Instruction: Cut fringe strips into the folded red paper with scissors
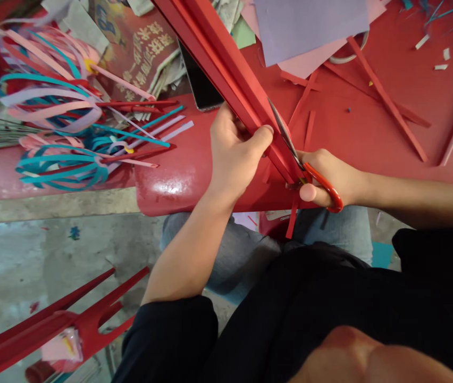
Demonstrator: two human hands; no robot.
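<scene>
black short-sleeved shirt (290, 308) on the person is closest, and faded blue jeans (334, 231) show past it, by the edge of a shiny red table (386, 143). over the table, the left hand (240, 154) holds a long, folded piece of red paper (226, 64), with its thumb pressed on top. the paper slants up and to the left, out of the top of the view. the right hand (326, 173) grips scissors with shiny orange-red handles (326, 183), and the thumb is through one loop. one thin metal blade lies along the right edge of the paper. just below the scissors, a narrow red paper strip (292, 218) hangs past the table edge. more thin red strips (386, 98) lie on the table to the right. near the top are a flat purple sheet of paper (310, 26) and a pink sheet (306, 69) poking out under it. a black phone (200, 80) is partly hidden by the folded paper. to the left are round shapes made of blue, pink, purple and red strips (63, 165).
</scene>
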